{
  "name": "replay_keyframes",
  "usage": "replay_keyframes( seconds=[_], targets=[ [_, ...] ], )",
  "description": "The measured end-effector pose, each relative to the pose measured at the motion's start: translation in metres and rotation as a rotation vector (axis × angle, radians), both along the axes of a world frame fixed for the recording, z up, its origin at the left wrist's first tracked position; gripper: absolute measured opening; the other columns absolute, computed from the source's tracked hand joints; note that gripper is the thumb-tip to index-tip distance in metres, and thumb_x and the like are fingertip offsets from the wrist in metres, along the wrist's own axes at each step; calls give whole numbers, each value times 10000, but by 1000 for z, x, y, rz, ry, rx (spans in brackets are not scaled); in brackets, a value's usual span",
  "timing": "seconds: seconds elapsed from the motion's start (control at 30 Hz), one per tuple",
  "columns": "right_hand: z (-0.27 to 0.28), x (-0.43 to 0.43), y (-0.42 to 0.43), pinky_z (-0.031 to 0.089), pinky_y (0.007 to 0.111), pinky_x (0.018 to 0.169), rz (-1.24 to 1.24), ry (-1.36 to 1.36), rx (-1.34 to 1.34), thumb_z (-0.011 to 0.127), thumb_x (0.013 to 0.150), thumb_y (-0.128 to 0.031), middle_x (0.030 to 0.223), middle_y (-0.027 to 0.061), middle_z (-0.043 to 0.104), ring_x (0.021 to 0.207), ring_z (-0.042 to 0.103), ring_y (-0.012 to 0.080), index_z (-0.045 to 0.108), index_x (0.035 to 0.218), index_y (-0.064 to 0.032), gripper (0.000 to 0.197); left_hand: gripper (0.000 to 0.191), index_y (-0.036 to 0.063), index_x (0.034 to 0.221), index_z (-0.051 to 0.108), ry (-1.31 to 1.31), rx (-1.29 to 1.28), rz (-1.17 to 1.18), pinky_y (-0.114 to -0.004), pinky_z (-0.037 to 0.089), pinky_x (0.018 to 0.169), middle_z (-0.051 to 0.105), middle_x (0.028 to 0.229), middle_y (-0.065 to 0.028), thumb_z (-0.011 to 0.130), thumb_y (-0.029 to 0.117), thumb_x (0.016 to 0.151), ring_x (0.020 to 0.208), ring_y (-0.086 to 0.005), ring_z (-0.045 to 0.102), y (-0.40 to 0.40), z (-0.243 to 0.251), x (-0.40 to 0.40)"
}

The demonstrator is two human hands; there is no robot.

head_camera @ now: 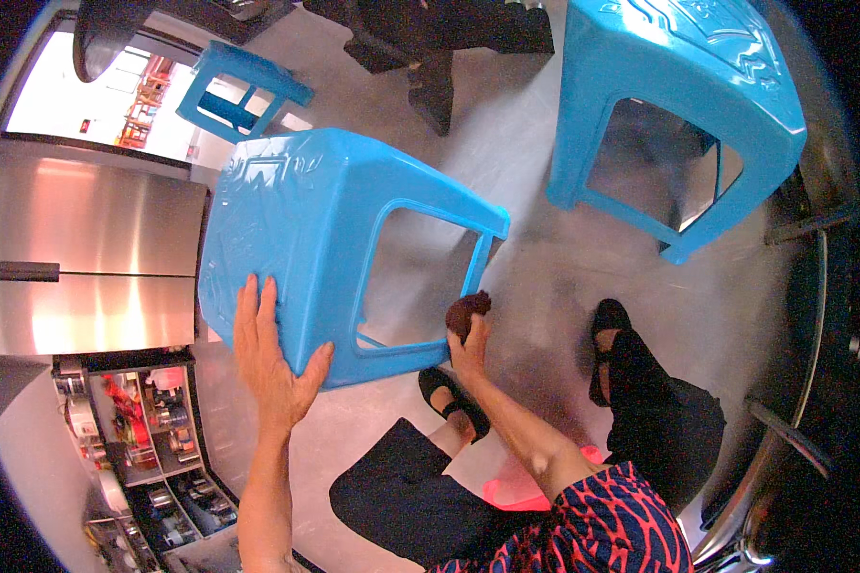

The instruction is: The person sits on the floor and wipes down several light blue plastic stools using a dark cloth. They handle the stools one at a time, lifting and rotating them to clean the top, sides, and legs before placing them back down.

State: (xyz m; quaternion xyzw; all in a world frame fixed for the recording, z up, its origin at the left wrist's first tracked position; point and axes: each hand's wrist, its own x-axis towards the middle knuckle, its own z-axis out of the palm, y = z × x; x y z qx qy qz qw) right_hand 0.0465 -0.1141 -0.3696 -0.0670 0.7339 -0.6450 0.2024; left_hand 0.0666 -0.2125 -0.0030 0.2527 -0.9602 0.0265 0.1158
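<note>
A blue plastic stool [308,236] is tilted before me, its embossed seat facing left and its legs pointing right. My left hand [276,358] lies on the seat, fingers spread, with the thumb over the near edge. At the leg ends, my right hand [473,342] holds a dark brown cloth [467,314] against the near leg and lower crossbar. Part of the cloth is hidden in my fingers. A larger-looking blue plastic stool [688,129] stands at the upper right, apart from both hands.
Another blue stool [247,93] is at the upper left, near a window. A stainless-steel cabinet front [93,236] and a shelf unit [154,430] with jars and packets line the left. Dark furniture [430,43] stands at the top. A pink-red plastic object [516,487] is under my right arm.
</note>
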Motion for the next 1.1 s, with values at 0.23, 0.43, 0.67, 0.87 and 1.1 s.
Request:
replay_keyframes(
  seconds=[0.23, 0.43, 0.67, 0.87, 1.1],
  targets=[
    [-20, -43, -15, 336, 490, 904, -80, 296, 31, 679, 727, -119, 1121, 229, 462, 1057, 417, 398, 438, 1158, -34, 500, 851, 54, 1406, 371, 7, 6, -30, -479, 248, 1086, 341, 1453, -202, 700, 386, 695, 1335, -393, 314, -2, -5, -1],
    [-21, -149, -38, 361, 477, 897, -121, 441, 69, 697, 688, -98, 1113, 215, 474, 1050, 437, 400, 450, 1102, -23, 489, 852, 58, 1410, 366, -6, 23, -16, -481, 251, 1082, 331, 1462, -201, 699, 390, 699, 1336, -393, 313, -2, -6, -2],
    [-27, -101, -31, 380, 449, 935, -134, -95, 43, 631, 837, -289, 1168, 228, 485, 1080, 489, 348, 433, 1222, 35, 541, 845, 73, 1407, 377, 16, 17, 2, -474, 263, 1076, 343, 1454, -196, 705, 393, 697, 1326, -388, 327, 0, -6, -8],
    [11, -10, 1, 365, 432, 940, 10, -328, -24, 592, 861, -306, 1153, 225, 489, 1090, 476, 347, 449, 1174, 51, 496, 824, 82, 1405, 382, 40, 4, -12, -474, 248, 1079, 350, 1447, -192, 701, 396, 713, 1325, -381, 325, -5, -13, 0],
    [100, 7, 7, 327, 472, 977, 150, -113, 13, 553, 884, -362, 1211, 248, 454, 1145, 415, 398, 443, 1158, 47, 504, 813, 92, 1401, 388, 64, -24, -34, -469, 239, 1082, 353, 1441, -188, 696, 414, 721, 1324, -377, 323, -8, -12, -2]
  ],
)
